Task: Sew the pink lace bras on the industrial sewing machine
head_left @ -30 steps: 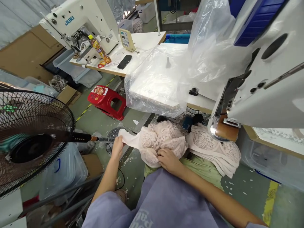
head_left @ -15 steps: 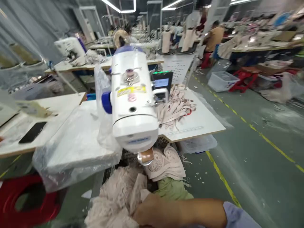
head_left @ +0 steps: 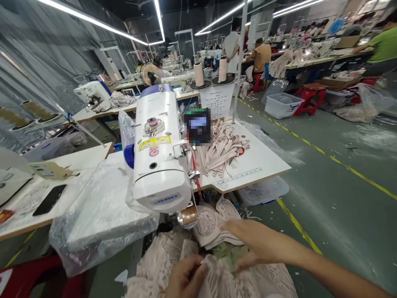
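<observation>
My left hand [head_left: 187,276] is closed at the bottom of the view, with thumb and fingers pinching the edge of a beige lace garment [head_left: 228,275]. To its right, my right hand [head_left: 256,244] is open, thumb and fingers apart. Its fingertips reach the stacked beige lace bra cups [head_left: 209,225], while its thumb is over the lace garment. A patch of green cloth [head_left: 228,251] shows between the two hands. More beige lace fabric [head_left: 163,258] is heaped left of my left hand. Just above the cups is the rounded end of a white sewing machine [head_left: 161,182].
Cut beige strips [head_left: 221,151] lie on the white tabletop [head_left: 260,163] right of the machine. Plastic sheeting covers the padded board [head_left: 105,203] at left, near a black phone [head_left: 49,200]. A red stool [head_left: 34,275] stands lower left. Several people work farther back.
My right hand has come into view, open over the bra cups. More of the lace garment now shows in front of me. The whole view has shifted and become sharper.
</observation>
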The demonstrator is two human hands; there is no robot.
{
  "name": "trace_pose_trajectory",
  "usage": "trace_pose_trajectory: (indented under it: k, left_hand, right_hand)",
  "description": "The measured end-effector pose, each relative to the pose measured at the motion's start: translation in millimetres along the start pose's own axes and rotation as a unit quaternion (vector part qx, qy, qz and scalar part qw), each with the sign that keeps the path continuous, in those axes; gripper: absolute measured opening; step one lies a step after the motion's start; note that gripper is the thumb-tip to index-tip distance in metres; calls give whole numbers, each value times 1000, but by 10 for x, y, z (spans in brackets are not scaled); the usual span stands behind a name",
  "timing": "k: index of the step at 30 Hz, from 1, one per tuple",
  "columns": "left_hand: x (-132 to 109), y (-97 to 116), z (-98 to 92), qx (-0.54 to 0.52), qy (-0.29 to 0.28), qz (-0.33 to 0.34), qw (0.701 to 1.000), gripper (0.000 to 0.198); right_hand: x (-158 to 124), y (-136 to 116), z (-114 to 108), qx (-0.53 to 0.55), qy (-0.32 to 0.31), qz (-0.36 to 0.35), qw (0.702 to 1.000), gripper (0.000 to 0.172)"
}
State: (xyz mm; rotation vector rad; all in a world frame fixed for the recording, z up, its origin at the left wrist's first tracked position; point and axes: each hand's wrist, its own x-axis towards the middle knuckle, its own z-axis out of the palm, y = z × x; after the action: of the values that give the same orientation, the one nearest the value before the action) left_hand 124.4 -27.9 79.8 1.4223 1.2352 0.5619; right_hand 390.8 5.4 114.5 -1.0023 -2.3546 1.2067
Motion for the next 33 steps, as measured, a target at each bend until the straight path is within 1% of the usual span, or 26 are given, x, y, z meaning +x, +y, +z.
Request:
trace_pose_trajectory:
  k: [1,2,3,4,5,7,9,10,12,14,16,19,21,25,28,31,33]
  left_hand:
    - [50,91,54,15,-13,26,999,49]
    - [99,181,98,29,-30,55,998,50]
    - [147,262,126,39,-46,80,995,51]
    - [192,330,133,50,-55,98,992,49]
    - [233,382,119,62,-50,102,992,46]
    - [299,444,30,84,-9,79,993,40]
    - [345,475,-113,87,46,36,994,37]
    - [366,488,-191,82,65,21,994,36]
    - [412,521,-332,70,87,1,994,34]
    - [464,553,-426,64,109,-10,992,32]
    - [517,565,-467,57,149,-8,987,30]
    - [582,531,-475,45,221,24,974,21]
    - [614,494,-478,37,241,33,969,19]
    - [661,467,-495,-7,237,9,972,21]
    - [678,470,-496,-33,238,-1,971,24]
    - [674,453,-495,-13,241,14,970,23]
    - [661,437,-504,20,237,26,971,18]
  right_hand:
    - [44,61,26,36,27,19,999,50]
    - [102,97,59,74,39,27,996,59]
    - [169,111,94,111,37,28,993,64]
    - [237,109,128,146,27,26,989,66]
    - [301,98,158,177,20,25,984,64]
    - [413,78,195,211,30,37,976,59]
    - [510,77,199,200,68,56,976,57]
    - [557,84,188,184,88,62,977,55]
    - [654,106,148,152,116,72,979,54]
    - [748,131,94,137,127,83,979,54]
    - [825,152,43,131,137,92,978,55]
    - [894,170,-12,136,142,88,976,52]
    - [915,177,-36,142,136,85,977,52]
    - [941,216,-71,149,121,90,977,55]
    - [954,283,-70,160,111,109,975,52]
    - [938,383,-12,190,112,136,966,48]
    - [897,457,70,240,115,146,953,47]
